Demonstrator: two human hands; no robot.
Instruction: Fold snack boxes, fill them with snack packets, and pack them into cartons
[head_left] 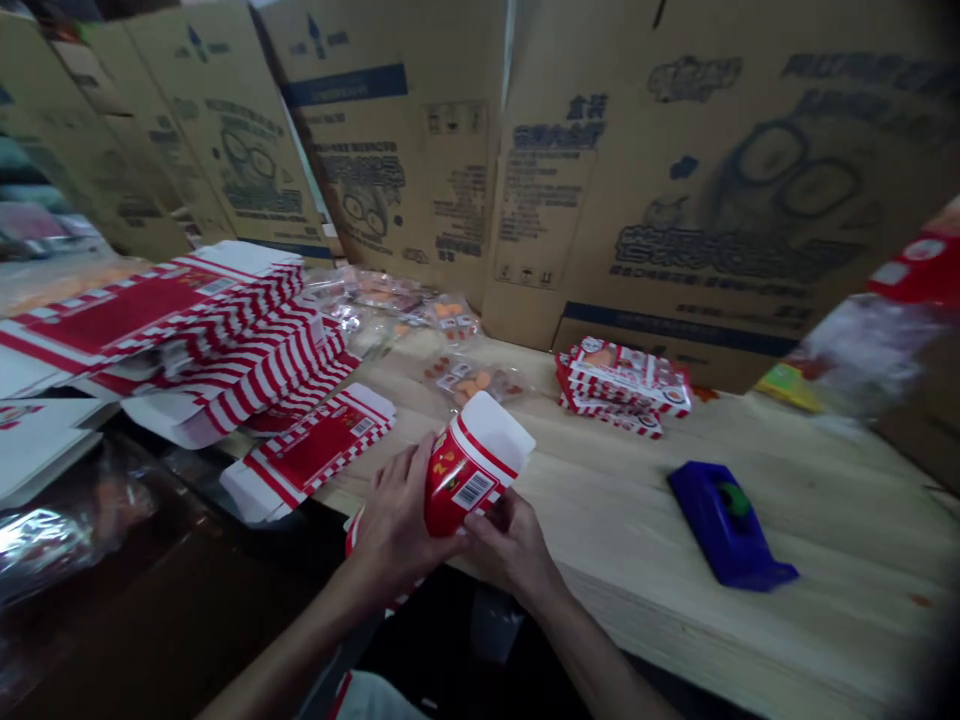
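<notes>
A red and white cardboard box (pixel 455 482) with a barcode and a white end flap is held over the table's near edge, bowed by the grip. Wrapped around its left side is my left hand (pixel 401 515), fingers closed over the card. My right hand (pixel 510 540) pinches its lower right edge, thumb near the barcode; some of its fingertips are hidden. Just left of my hands a flat box blank (pixel 319 450) lies on the table. Behind that is a fanned stack of striped box blanks (pixel 247 350).
Clear packets with orange pieces (pixel 472 383) lie beyond my hands. Further right are a small pile of red-striped boxes (pixel 622 385) and a blue tape dispenser (pixel 727 525). Large brown cartons (pixel 420 130) wall off the back. The wooden tabletop (pixel 600 500) ends close to me.
</notes>
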